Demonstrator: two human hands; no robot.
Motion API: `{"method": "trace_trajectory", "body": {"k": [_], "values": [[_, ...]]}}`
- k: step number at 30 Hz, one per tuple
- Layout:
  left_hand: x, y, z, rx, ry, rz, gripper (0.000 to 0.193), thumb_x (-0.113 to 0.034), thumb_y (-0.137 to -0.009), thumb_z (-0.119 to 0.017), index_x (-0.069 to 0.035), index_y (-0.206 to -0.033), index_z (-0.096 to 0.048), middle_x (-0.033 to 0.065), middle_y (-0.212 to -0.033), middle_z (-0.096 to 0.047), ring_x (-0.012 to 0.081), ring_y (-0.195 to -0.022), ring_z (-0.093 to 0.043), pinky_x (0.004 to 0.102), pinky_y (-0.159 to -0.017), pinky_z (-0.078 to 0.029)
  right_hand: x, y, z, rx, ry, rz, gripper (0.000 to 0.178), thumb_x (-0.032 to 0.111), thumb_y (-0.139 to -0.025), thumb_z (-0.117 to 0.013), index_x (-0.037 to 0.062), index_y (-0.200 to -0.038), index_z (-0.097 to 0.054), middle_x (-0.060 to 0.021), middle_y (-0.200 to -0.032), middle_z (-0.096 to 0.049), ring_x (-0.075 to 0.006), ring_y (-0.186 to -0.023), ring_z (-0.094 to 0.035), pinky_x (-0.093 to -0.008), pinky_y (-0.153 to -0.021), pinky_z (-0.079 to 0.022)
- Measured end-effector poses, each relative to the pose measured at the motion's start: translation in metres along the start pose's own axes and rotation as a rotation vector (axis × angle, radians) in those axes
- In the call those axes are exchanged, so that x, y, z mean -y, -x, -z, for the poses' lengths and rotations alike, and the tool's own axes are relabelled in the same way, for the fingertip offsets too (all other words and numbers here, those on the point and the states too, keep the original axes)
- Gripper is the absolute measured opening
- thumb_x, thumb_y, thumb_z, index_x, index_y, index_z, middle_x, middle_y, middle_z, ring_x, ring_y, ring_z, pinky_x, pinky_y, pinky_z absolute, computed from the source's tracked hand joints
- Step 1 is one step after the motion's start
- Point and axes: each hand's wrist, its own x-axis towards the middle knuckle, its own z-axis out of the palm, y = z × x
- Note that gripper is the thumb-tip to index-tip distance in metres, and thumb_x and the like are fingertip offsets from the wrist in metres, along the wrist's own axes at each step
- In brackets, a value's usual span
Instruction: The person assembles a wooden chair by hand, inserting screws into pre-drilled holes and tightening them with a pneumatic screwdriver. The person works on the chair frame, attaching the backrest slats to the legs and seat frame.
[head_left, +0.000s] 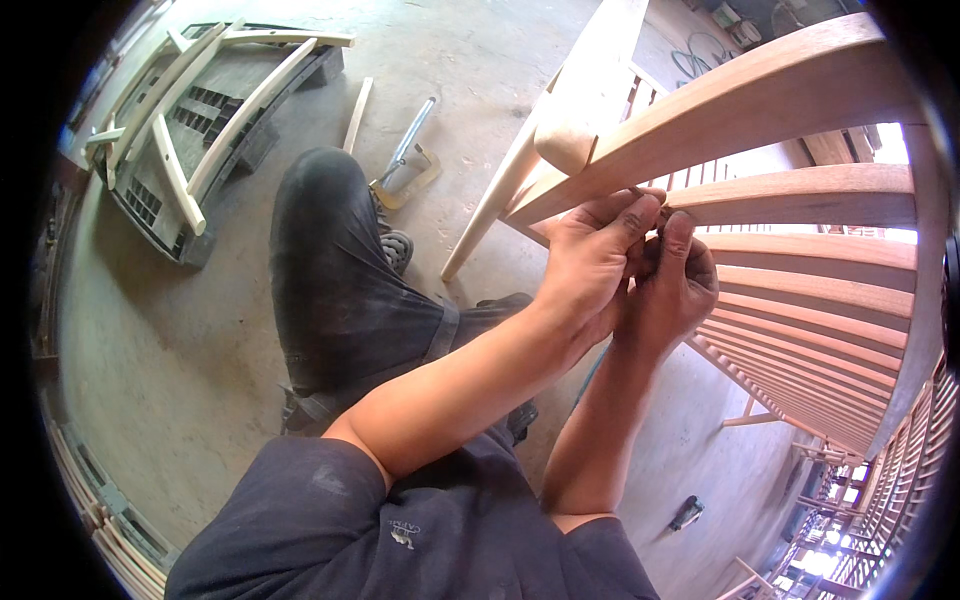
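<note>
A slatted wooden frame, like a bench or chair, leans at my right. Its broad top rail point(740, 105) and a row of slats point(800, 192) run away to the right. Both of my hands meet close under the near end of the rail, beside the first slat. My left hand point(590, 255) is closed, thumb and fingers pinched together. Against it my right hand point(675, 285) is closed too, thumb upward. Whatever lies between the fingertips is too small and hidden to name. A rounded wooden arm end point(568, 140) sits just above my left hand.
Curved wooden parts point(250, 105) lie on a dark pallet point(190, 247) at the left. Near my knee point(325, 240), a blue-grey bar tool with a yellow part point(418, 180) rests on the floor. A small dark tool point(687, 513) lies at lower right, near more slatted frames point(890, 510).
</note>
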Motion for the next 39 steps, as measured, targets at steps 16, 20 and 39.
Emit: {"method": "trace_trajectory", "body": {"k": [16,20,39], "values": [[-0.001,-0.002,0.007,0.068,0.011,0.007,0.023,-0.018,-0.093,-0.072,-0.002,-0.107,-0.063,0.0000,-0.087,-0.063,0.0046,-0.070,-0.051,0.0192,-0.060,-0.041,0.005,0.002,0.000,0.042,-0.033,-0.018,0.025,0.018,-0.094,-0.071,-0.0049,-0.087,-0.067,-0.0095,-0.075,-0.068,-0.0092,-0.060,-0.060,-0.0206,-0.050,-0.045],[-0.001,-0.002,0.002,0.033,0.015,0.024,0.026,-0.018,-0.093,-0.072,-0.001,-0.111,-0.063,0.0001,-0.089,-0.063,0.0053,-0.071,-0.051,0.0204,-0.060,-0.041,-0.002,-0.001,-0.001,-0.018,0.029,0.055,0.025,0.019,-0.094,-0.072,-0.0047,-0.088,-0.067,-0.0081,-0.073,-0.067,-0.0087,-0.060,-0.059,-0.0204,-0.050,-0.044],[-0.002,-0.001,0.005,0.057,0.010,-0.001,0.020,-0.016,-0.094,-0.071,-0.003,-0.106,-0.064,0.0000,-0.086,-0.062,0.0039,-0.073,-0.052,0.0190,-0.061,-0.042,0.000,0.002,-0.003,0.005,-0.038,0.018,0.023,0.017,-0.095,-0.070,-0.0054,-0.089,-0.067,-0.0066,-0.073,-0.066,-0.0088,-0.059,-0.058,-0.0203,-0.050,-0.043]]}}
